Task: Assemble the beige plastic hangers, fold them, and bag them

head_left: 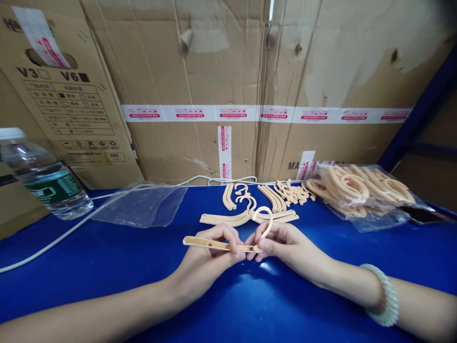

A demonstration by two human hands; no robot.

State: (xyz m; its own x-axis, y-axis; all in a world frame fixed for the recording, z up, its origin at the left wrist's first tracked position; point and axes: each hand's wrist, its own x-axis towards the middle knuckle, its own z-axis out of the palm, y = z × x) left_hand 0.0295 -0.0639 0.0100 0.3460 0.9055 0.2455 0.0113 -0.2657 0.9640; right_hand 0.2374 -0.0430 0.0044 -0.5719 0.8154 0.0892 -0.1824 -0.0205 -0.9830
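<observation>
The left hand (203, 266) grips a beige hanger arm (202, 242), and the right hand (287, 242) pinches a curved hook (270, 220), which seems to touch this arm's end.

I note fairly bright light from above: white glare on the blue tabletop (107, 271), glints on the filled plastic bag (379, 220). Upper-right corner dark, blurred; edges stretched.

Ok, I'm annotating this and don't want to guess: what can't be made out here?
In the head view:
- Joint of hook and held bar: partly covered by the right hand.
- Dark object at right: partly covered by the plastic bag.
- Bottle cap: cut off by the left edge.
- Tape's finest print: too small.
</observation>
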